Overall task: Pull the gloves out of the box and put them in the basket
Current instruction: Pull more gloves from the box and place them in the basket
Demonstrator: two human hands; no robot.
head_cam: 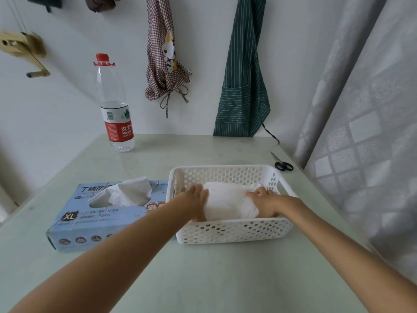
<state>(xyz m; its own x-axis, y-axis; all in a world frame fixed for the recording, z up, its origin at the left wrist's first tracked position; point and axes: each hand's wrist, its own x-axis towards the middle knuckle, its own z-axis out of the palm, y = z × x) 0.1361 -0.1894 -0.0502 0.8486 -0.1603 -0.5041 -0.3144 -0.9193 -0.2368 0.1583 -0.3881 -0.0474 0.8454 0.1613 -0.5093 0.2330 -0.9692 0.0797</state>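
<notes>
- White nitrile gloves (pixel 230 204), one bundled stack, lying inside the white perforated basket (pixel 232 230), on its floor, long axis running left–right along basket's length.
- Left hand (pixel 198 196) flat vs. left end of that stack, fingers straight & together, pressing/steadying, not curled round anything.
- Right hand (pixel 262 198) on right end of stack, fingers bent over the edge; looks like light hold/tuck rather than firm grip, underside hidden so can't tell how far round.
- Both hands inside basket, stack between them; task well along for this batch, judged from stack already seated.
- Glove box (pixel 106 213), blue, XL, just left of basket, touching or nearly touching its left wall; long axis roughly parallel to basket's.
- Next white glove (pixel 126 192) poking up from box's top slot, left of basket, upright & crumpled.
- Key relation: protruding glove lies left of basket → left hand nearer; short sideways reach over basket's left rim, prob. pinch at the tuft and pull up, then carry right.
- Risk: light box may lift w/ the pull; right hand free to hold it down, but farther away.
- Behind basket: scissors (pixel 283 164) near its far right corner; water bottle (pixel 115 105) well beyond box, by the wall.
- All on pale green table (pixel 225 279).
</notes>
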